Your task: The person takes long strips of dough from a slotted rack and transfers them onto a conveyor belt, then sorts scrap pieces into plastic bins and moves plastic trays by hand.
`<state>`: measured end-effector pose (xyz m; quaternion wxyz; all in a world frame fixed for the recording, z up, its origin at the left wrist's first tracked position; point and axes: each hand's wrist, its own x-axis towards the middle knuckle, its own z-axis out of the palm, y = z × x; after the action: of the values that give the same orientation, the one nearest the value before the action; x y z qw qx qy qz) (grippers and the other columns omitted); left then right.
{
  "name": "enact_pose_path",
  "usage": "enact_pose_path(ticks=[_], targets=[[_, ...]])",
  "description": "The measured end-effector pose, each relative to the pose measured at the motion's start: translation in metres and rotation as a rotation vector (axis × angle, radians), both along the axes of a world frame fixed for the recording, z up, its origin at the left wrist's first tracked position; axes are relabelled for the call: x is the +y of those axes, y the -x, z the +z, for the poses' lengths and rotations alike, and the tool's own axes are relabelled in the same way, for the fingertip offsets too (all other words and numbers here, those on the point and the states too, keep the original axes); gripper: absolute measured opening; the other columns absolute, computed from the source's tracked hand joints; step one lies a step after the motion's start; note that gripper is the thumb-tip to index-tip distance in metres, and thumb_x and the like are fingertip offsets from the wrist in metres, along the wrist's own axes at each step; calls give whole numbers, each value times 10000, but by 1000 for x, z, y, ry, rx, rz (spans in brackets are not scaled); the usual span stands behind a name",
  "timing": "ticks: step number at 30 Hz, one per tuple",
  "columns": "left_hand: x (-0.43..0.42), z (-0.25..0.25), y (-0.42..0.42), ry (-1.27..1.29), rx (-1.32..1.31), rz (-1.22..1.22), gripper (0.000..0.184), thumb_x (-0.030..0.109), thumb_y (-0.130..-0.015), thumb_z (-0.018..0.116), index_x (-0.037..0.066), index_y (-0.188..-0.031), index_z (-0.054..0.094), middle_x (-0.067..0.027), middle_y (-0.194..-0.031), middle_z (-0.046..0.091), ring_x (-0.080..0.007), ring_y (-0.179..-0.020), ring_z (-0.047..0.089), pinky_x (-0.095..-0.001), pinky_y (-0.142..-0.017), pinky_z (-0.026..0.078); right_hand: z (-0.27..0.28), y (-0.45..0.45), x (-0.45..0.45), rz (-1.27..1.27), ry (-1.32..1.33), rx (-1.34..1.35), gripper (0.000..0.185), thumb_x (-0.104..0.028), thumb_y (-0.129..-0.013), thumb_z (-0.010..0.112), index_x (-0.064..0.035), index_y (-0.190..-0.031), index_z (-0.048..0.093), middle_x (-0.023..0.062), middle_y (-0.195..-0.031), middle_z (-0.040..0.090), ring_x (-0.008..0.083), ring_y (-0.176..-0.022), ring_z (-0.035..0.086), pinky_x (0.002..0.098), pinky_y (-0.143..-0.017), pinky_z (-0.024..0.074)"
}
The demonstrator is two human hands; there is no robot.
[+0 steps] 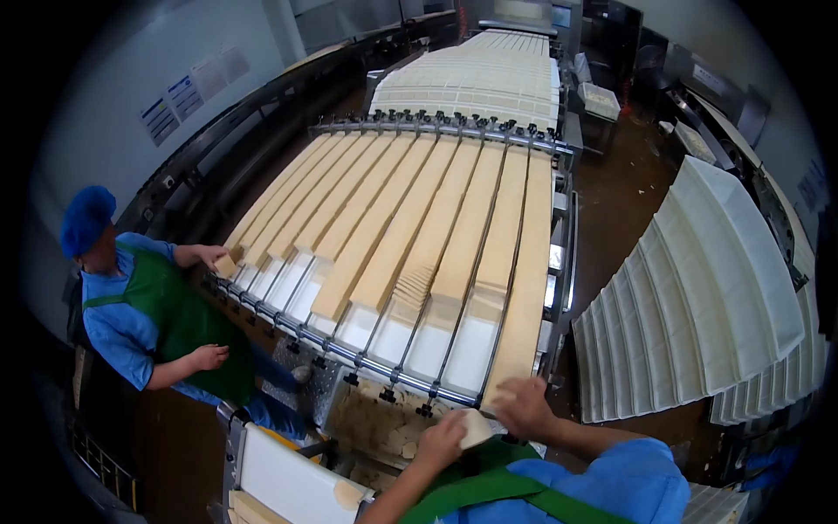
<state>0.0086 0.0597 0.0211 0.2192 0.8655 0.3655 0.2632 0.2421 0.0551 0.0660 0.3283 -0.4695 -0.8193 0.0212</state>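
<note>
Long rows of pale yellow slabs lie side by side in lanes on a wide conveyor. My left hand grips a small pale piece just past the conveyor's near rail. My right hand is at the near end of the rightmost slab, its fingers bent over it; whether it grips the slab is not clear. One middle row ends in a fan of thin slices.
At the left, a co-worker in a green apron touches a block at the row ends. A bin with scraps sits below the rail. Stacked white trays stand right. A white belt is at the bottom.
</note>
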Motion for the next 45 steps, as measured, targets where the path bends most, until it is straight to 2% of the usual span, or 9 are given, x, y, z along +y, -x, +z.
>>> enact_pose_path(ticks=[3,7,13,17,20,24,30,33,45], targets=[[-6,-1,35,-19,-216,344,257,24,-671,701,74,-814,494,-107,-1099,610,-334,-887,629,-401,-659,529,3,6,-13,102,-33,-253,245,-219,-771,643,-214,-1015,665,57,-1285,511,210,-1138,477,378,-888,310],[-24,-16,87,-15,-284,657,249,-25,-683,676,45,-790,462,-160,-1003,598,-360,-873,600,-395,-720,503,12,4,-10,57,37,-391,211,-203,-832,556,-204,-1017,658,74,-1363,453,225,-1158,455,373,-921,303],[-68,-67,143,299,-151,908,339,-5,-768,606,15,-1089,498,-230,-1220,435,-382,-927,577,-396,-762,500,21,36,-17,-64,32,-549,219,-178,-792,559,-100,-984,630,114,-1328,480,261,-1145,473,399,-915,346],[-98,-110,166,258,107,723,301,81,-788,621,13,-1076,566,-232,-1239,440,-392,-969,578,-412,-779,511,3,48,-16,-113,-63,-609,240,-198,-771,579,-60,-963,619,140,-1268,518,320,-1116,490,426,-878,393],[-108,-77,155,290,313,608,224,124,-790,633,15,-984,610,-201,-1232,471,-384,-970,579,-420,-788,506,0,50,-9,-162,-41,-522,273,-229,-753,600,-56,-963,617,146,-1278,512,346,-1115,484,444,-854,407],[-110,-98,156,56,221,670,117,163,-779,625,54,-820,619,-155,-1039,597,-342,-883,596,-451,-761,480,-6,41,-4,-115,-10,-604,353,-310,-764,655,-65,-1011,599,150,-1282,504,346,-1107,476,456,-834,416],[-112,-102,161,19,279,622,104,172,-783,624,82,-828,651,-115,-848,613,-315,-816,587,-424,-750,460,-8,30,0,-150,-50,-594,571,-436,-744,679,-113,-1195,541,124,-1255,515,303,-1070,502,427,-840,415],[-111,-106,161,36,237,630,96,170,-781,628,85,-819,652,-109,-822,618,-306,-804,592,-423,-743,463,-4,27,2,-179,8,-552,619,-521,-751,643,-126,-1216,539,110,-1198,533,279,-1023,522,409,-835,414],[-110,-99,161,-9,148,596,85,129,-771,628,90,-828,678,-85,-796,643,-285,-766,616,-408,-712,480,-7,29,-1,-259,-75,-505,572,-516,-803,600,-121,-1212,542,103,-1154,540,263,-981,527,384,-821,417]])
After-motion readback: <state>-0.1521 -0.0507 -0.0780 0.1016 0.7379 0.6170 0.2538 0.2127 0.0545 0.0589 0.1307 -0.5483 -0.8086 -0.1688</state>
